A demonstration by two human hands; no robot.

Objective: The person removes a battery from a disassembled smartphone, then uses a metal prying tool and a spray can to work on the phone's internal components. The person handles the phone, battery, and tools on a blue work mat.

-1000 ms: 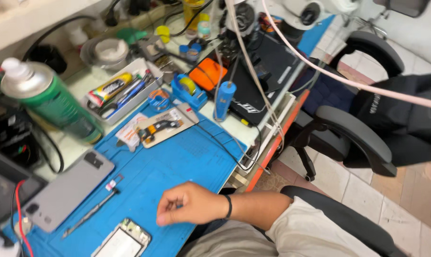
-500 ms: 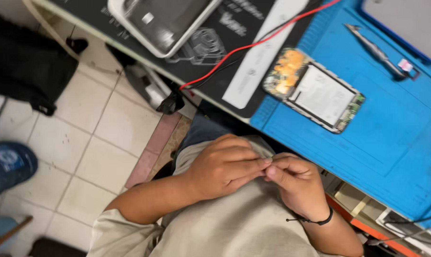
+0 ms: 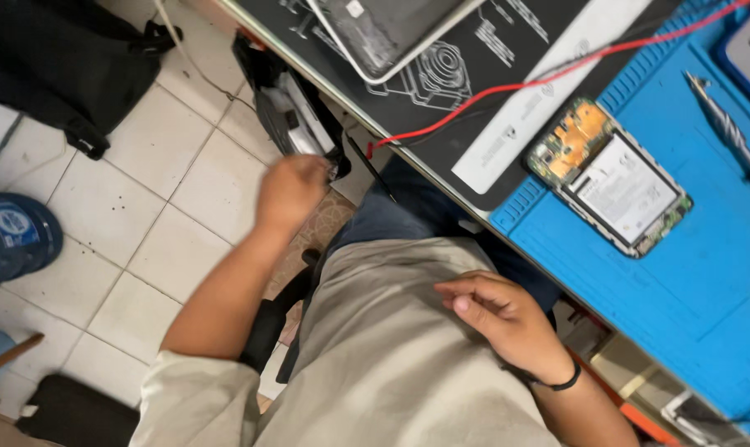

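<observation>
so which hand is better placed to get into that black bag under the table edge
Left, probably: the left hand is right at the black bag, while the right hand lies against the shirt, farther off.

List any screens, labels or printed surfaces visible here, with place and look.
Opened phone: on the blue mat, right; white label panel, orange-gold board end.
Tablet-like device: top centre, on the black mat; dark glossy screen, pale rim.
Black mat: white line drawings and a white strip.
</observation>
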